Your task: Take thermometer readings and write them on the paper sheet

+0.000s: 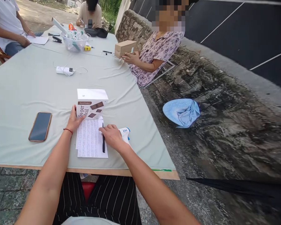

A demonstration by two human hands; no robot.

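My left hand (75, 119) holds a white and brown "Su-per Meal" box (93, 107) at its lower left corner, thumb across the front and fingers along the side. The box stands upright on the table at the top edge of some printed sheets of paper (89, 140). Over those sheets, my right hand (111, 135) has its fingers curled round the upper part of a black pen (103, 145), which points down the page. Just beyond the right hand lies a white and blue thermometer gun (125, 133), its lower part hidden by my wrist.
A phone (40, 126) lies left of the papers. Farther up the cloth-covered table (37, 84) are a white corded device (64, 70), a clear basket (72, 47) of bottles, a tape measure (87, 48) and a cardboard box (124, 48) at a seated person's hands. Two more people sit beyond.
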